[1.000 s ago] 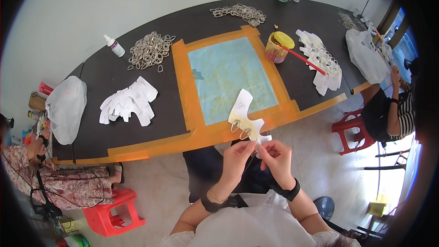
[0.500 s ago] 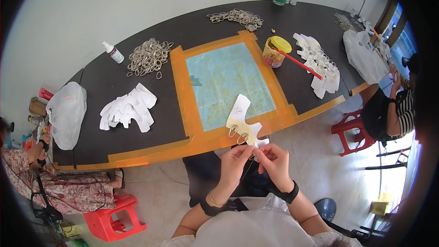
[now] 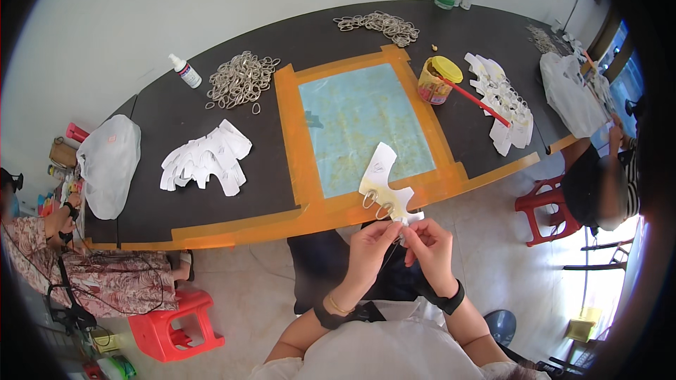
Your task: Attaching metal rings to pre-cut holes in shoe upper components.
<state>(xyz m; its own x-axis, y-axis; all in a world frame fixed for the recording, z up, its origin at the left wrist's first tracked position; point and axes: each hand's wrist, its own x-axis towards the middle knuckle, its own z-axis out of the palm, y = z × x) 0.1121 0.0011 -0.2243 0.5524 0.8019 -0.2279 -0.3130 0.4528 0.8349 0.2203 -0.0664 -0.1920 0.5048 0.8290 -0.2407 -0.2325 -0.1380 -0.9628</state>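
Close to my body, past the table's front edge, my left hand (image 3: pixel 369 255) and my right hand (image 3: pixel 432 252) are pinched together. Between them is the lower end of a white cut-out paper piece (image 3: pixel 380 165), with yellowish stains along one side. Two metal rings (image 3: pixel 384 210) hang on its edge, near my left fingertips. Whatever small part lies between my thumbs is mostly hidden by the fingers. The paper's upper end reaches over a blue sheet (image 3: pixel 359 112) that is framed on the table by orange tape (image 3: pixel 288 134).
Left lie a stack of white cut-outs (image 3: pixel 205 158), metal rings (image 3: pixel 243 81), a small bottle (image 3: pixel 185 72) and a plastic bag (image 3: pixel 110 165). Right are a yellow-lidded tub (image 3: pixel 436 83) with a red stick (image 3: pixel 486 107) and ringed cut-outs (image 3: pixel 503 105). People sit at both ends.
The whole view has shifted slightly, so the table appears further right. My hands keep nearly the same pinch on the paper piece. The person at right has moved an arm.
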